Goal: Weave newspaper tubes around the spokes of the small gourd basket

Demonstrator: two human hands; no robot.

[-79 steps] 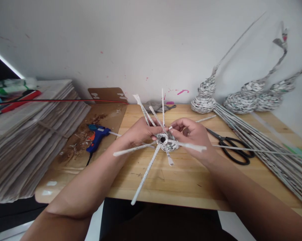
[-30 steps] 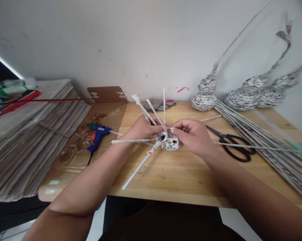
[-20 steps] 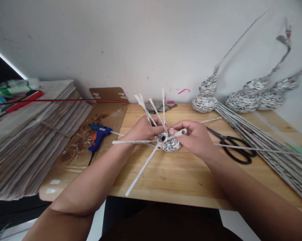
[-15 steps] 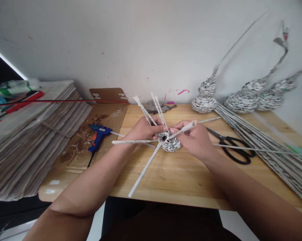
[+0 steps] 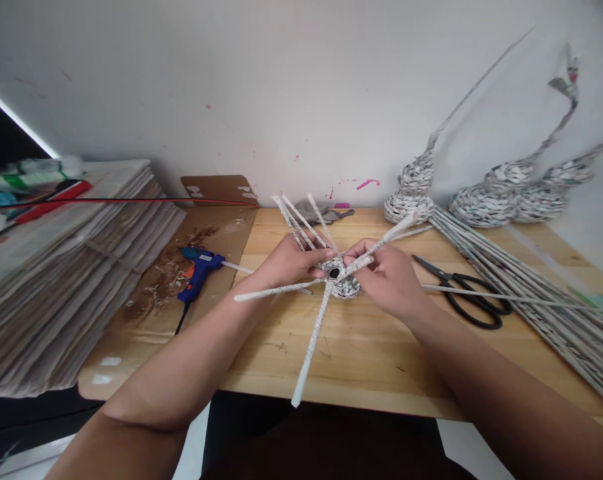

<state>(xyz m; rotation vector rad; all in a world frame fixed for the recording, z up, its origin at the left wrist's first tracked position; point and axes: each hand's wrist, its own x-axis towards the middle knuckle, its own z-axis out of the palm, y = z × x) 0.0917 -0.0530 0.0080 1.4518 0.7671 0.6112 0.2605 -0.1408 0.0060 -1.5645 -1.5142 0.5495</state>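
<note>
A small woven paper piece with a dark hole in its top is between my hands, low over the wooden table. Rolled newspaper tubes stick out from it on several sides; one tube points toward me. My left hand is closed on the piece's left rim, thumb on top, near the tubes that lean to the back. My right hand pinches a paper tube at the right rim. Its fingertips nearly meet those of the left. Exactly what lies under my fingers is partly hidden.
Black-handled scissors and a bundle of paper tubes lie to the right. Several woven gourd shapes stand against the wall. On the left are a blue glue gun and a tall newspaper stack. A grey cloth lies behind.
The woven piece has turned a little, and its front tube has swung to the right. The tube at my right hand now points farther up and back. Both hands stay on the piece.
</note>
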